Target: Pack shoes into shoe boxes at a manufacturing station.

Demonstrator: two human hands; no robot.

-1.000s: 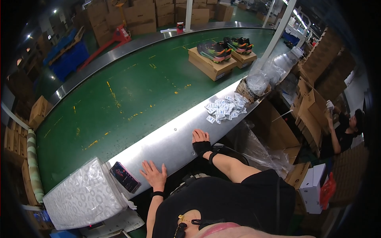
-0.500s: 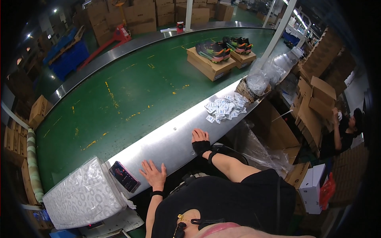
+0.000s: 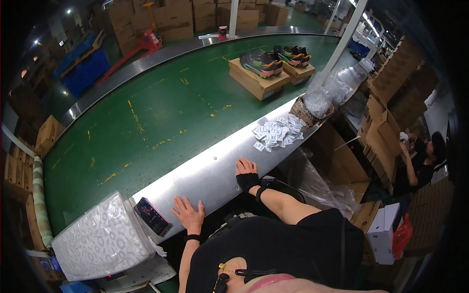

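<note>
My left hand (image 3: 189,215) lies flat on the metal ledge (image 3: 195,178), fingers spread, holding nothing. Just left of it is a phone (image 3: 152,216) with a lit screen. My right hand (image 3: 246,173), in a black fingerless wrist support, rests farther right on the same ledge. Its fingers lie extended on the metal, with nothing in them. Beyond it, to the upper right, a loose pile of small white sachets (image 3: 277,133) is spread on the ledge. Both hands are apart from the phone and the sachets.
A green conveyor belt (image 3: 161,112) runs past the ledge. Two cardboard shoe boxes (image 3: 259,84) carry dark multicoloured sneakers (image 3: 264,63). A stack of patterned wrapping sheets (image 3: 105,239) is at left; a carton of clear plastic bags (image 3: 317,103) stands right. A co-worker (image 3: 420,161) handles cardboard at far right.
My hands stay in place on the ledge. At the far right, the co-worker's arms and the cardboard beside them have shifted. The sneakers and boxes look the same.
</note>
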